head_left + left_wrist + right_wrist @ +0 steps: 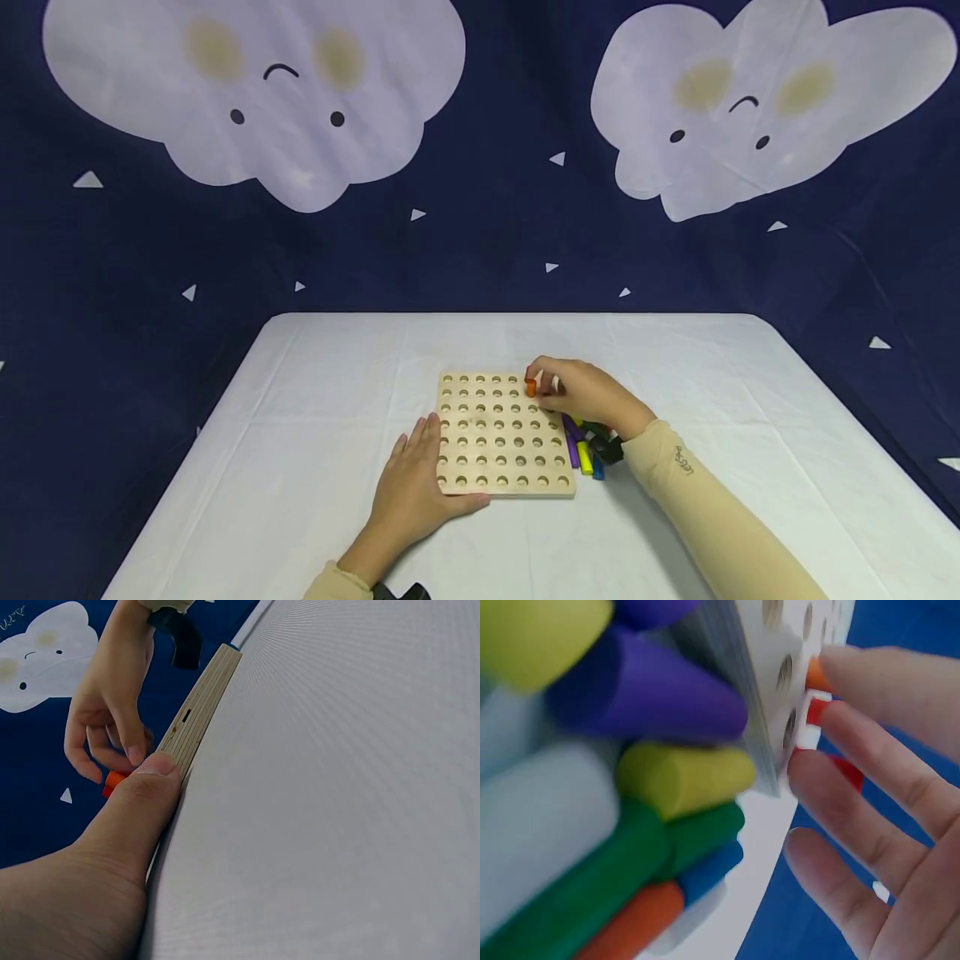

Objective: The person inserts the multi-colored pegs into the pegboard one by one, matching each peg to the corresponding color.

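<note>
A square wooden board (470, 421) with rows of round holes lies flat on the table. My left hand (408, 492) rests along its left side, fingers straight, thumb at the front edge; the left wrist view shows the thumb (142, 799) against the board's layered edge. Over the board's back right part, my right hand (588, 392) pinches a short orange peg (531, 388) between thumb and index finger. Red pieces (847, 772) show close behind the fingertips in the right wrist view. The lower end of the orange peg is at the holes.
Beside the board's right edge lies a pile of loose pegs: purple (667, 694), yellow (585, 458), green (705, 829), blue (597, 468), orange (634, 919) and white (547, 832). White cloth covers the table (315, 467). A dark blue curtain (510, 242) with clouds hangs behind.
</note>
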Available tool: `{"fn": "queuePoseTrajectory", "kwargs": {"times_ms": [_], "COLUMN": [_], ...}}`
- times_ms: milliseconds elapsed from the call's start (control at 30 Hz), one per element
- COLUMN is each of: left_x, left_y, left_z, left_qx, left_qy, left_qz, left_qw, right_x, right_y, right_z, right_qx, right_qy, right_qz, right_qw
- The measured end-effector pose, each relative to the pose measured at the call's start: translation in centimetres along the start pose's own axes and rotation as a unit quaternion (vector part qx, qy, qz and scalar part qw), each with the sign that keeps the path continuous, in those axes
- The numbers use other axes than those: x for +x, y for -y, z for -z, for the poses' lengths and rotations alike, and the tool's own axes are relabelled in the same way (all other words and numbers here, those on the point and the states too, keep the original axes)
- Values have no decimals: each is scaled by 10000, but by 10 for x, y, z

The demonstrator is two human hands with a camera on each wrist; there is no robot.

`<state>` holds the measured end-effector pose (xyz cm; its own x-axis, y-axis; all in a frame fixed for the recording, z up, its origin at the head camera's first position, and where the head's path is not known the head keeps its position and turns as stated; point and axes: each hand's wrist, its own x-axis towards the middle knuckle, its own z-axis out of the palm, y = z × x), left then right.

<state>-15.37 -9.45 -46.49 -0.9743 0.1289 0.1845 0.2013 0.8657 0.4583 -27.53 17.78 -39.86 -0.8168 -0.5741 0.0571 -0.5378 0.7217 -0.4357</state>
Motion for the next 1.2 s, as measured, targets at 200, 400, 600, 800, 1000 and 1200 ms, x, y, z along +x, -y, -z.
{"fn": "queuePoseTrajectory", "kwargs": {"times_ms": [200,400,600,800,1000,1200], "left_x": [0,-3,-1,0,1,1], "left_y": [0,2,3,4,3,3], "left_z": [-1,-2,-1,-1,-1,-2], "left_qx": [26,49,95,85,61,50], "left_qy": [-82,6,-31,-21,0,35], "left_qz": [-31,31,9,13,15,18], "left_qw": [10000,10000,10000,10000,10000,10000], "right_x": [-20,-42,-53,-58,-59,-62], "right_y": [-14,-33,-45,-48,-47,-46], "right_z": [19,29,33,32,31,29], "right_qx": [500,905,1056,1049,846,628], "right_qy": [73,853,1149,1254,1185,1166], "right_qz": [-333,-612,-684,-797,-880,-963], "right_qw": [9982,9903,9854,9833,9854,9865]}}
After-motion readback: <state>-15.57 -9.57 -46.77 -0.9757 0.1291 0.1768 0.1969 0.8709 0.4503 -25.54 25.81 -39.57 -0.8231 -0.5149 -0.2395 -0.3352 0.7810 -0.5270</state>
